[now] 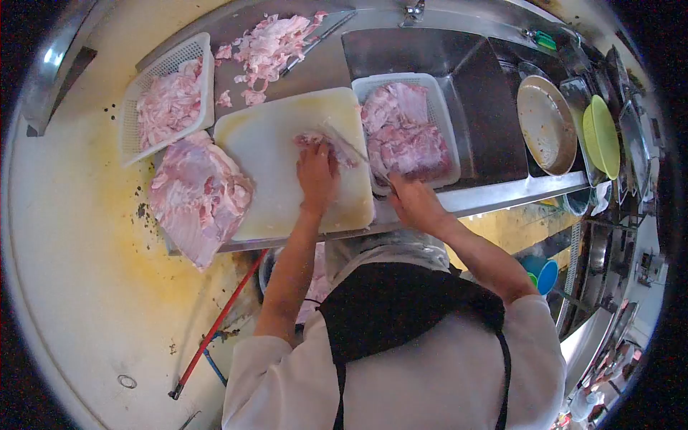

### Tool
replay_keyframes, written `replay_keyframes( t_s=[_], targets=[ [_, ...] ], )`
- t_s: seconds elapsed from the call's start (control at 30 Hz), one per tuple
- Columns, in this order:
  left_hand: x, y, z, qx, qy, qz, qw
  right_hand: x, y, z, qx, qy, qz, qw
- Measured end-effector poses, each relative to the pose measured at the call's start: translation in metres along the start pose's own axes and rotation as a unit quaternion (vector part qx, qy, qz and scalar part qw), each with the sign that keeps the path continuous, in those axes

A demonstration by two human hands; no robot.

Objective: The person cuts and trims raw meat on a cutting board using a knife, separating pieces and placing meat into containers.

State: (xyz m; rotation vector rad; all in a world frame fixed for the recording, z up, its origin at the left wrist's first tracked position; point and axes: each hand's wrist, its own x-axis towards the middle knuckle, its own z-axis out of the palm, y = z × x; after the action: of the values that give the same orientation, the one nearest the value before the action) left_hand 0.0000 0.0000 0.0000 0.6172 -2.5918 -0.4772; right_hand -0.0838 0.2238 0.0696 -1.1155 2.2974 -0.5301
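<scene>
On the white cutting board (265, 161) lies a small piece of raw meat (346, 159), partly covered by my hand and the blade. My left hand (317, 175) grips it from above with bent fingers. A knife (351, 149) is held by its handle in my right hand (416, 204), its blade slanting over the meat toward the upper left. Just right of the board, a white basket (453, 147) holds large pieces of meat (408, 132). To the left, a big slab of raw meat (201, 197) overhangs the counter's front edge.
Pale trimmings (269, 50) are heaped behind the board beside a long metal rod (319, 41). Another white basket (132, 140) holds more trimmings. A sink (476, 100), a round pan (546, 125) and a yellow-green basin (600, 136) stand right. A red pole (218, 322) leans below.
</scene>
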Motion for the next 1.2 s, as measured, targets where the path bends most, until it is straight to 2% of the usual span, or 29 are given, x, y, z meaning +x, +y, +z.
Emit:
replay_keyframes(
  t_s=[0.07,0.1,0.17,0.27,0.37,0.47,0.57,0.63,0.7,0.77,0.87,0.93,0.97,1.07,1.13,1.2],
  targets=[
    [0.002,0.004,-0.011,-0.05,-0.056,-0.026,0.997,0.001,0.0,0.001,0.016,0.044,-0.006,0.999],
    [-0.008,0.001,-0.004,-0.033,-0.059,-0.03,0.997,-0.005,-0.002,0.001,0.03,0.036,-0.005,0.999],
    [-0.002,-0.01,0.011,0.022,-0.04,-0.013,0.999,-0.003,-0.004,-0.001,0.065,0.052,-0.026,0.996],
    [-0.005,-0.007,0.011,0.035,-0.006,0.01,0.999,-0.008,-0.011,0.002,0.098,-0.026,-0.027,0.994],
    [0.005,-0.009,0.013,-0.008,-0.037,-0.029,0.999,0.006,-0.006,0.006,0.082,-0.015,-0.036,0.996],
    [0.01,-0.016,0.019,0.029,0.038,0.031,0.998,0.021,-0.012,0.0,0.064,-0.042,-0.024,0.997],
    [0.01,-0.014,0.007,0.016,-0.027,0.04,0.999,0.072,-0.03,0.006,0.03,-0.061,0.0,0.998],
    [0.009,-0.015,0.009,-0.019,-0.07,0.029,0.997,0.113,-0.035,0.019,0.053,-0.002,-0.074,0.996],
    [0.011,-0.013,0.006,-0.026,-0.064,0.037,0.997,0.135,-0.042,0.019,0.024,0.006,-0.078,0.997],
    [0.013,-0.012,0.002,-0.007,-0.02,0.059,0.998,0.13,-0.041,0.016,0.004,0.013,-0.081,0.997],
    [0.005,-0.039,0.009,-0.085,-0.081,0.012,0.993,0.088,-0.018,0.003,0.021,-0.01,-0.077,0.997],
    [0.018,-0.038,0.004,-0.094,0.061,-0.016,0.994,0.076,0.0,-0.009,0.07,-0.056,-0.062,0.994],
    [0.02,-0.037,0.002,-0.098,0.128,-0.03,0.986,0.077,0.0,-0.011,0.054,-0.047,-0.074,0.995],
    [0.027,-0.041,0.005,0.003,0.028,-0.04,0.999,0.082,-0.005,-0.025,0.02,-0.03,-0.091,0.995],
    [0.028,-0.053,0.013,0.016,0.018,-0.017,1.0,0.082,-0.009,-0.027,0.021,-0.04,-0.078,0.996],
    [0.029,-0.058,0.016,0.021,0.012,-0.004,1.0,0.082,-0.003,-0.02,0.007,-0.029,-0.112,0.993]
  ],
)
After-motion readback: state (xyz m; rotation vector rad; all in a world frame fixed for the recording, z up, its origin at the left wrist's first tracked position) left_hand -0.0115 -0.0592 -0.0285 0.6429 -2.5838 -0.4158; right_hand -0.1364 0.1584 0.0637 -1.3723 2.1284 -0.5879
